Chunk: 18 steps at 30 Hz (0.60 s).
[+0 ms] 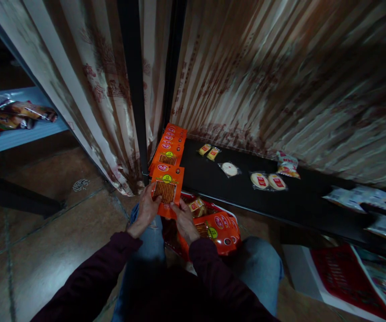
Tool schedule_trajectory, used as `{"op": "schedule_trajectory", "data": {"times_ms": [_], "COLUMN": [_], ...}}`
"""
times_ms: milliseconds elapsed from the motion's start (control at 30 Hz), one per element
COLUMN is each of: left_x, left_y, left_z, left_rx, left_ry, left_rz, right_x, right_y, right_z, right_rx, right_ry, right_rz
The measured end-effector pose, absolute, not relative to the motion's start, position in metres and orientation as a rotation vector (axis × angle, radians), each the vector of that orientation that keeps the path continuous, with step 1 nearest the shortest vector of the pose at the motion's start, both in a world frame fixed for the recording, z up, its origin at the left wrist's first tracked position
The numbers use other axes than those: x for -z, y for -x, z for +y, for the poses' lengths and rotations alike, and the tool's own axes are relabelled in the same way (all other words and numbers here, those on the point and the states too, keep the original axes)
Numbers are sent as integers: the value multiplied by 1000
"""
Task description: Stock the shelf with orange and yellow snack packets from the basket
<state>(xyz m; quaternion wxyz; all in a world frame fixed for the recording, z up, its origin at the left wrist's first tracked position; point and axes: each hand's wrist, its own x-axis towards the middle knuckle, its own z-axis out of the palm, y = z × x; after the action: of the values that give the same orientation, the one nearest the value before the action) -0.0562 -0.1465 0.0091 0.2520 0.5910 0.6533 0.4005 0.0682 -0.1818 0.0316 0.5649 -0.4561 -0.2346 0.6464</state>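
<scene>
Between both hands I hold an orange snack packet [165,185] with a see-through window showing brown sticks. My left hand [148,206] grips its lower left side, and my right hand [184,219] pinches its lower right corner. Just beyond it, a row of overlapping packets of the same orange kind [170,145] lies at the left end of the black shelf [206,179]. Below my right hand, a red-rimmed container [231,215] between my knees holds more orange packets [221,230] and a small yellow-wrapped snack [195,205].
Wrapped round cakes [268,180], small yellow packets [209,151] and a puffed bag [287,164] lie along the shelf. Pale pouches [360,197] are at its right. A black post [134,89] stands at the left, and a white-and-red box [340,277] sits below right.
</scene>
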Motion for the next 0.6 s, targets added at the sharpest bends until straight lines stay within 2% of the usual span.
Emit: {"op": "schedule_trajectory", "data": {"times_ms": [300, 600], "left_x": [-7, -11], "left_y": [62, 55], "left_z": [-121, -104], "left_rx": [-1041, -1031], "left_ry": [-1737, -1803], "left_rz": [1810, 1839], "right_x": [-16, -27], "right_y": [-65, -66], "right_z": [-164, -149], "right_rx": [-1463, -1426], "right_ry": [1056, 1106], "right_rz": [-645, -589]}}
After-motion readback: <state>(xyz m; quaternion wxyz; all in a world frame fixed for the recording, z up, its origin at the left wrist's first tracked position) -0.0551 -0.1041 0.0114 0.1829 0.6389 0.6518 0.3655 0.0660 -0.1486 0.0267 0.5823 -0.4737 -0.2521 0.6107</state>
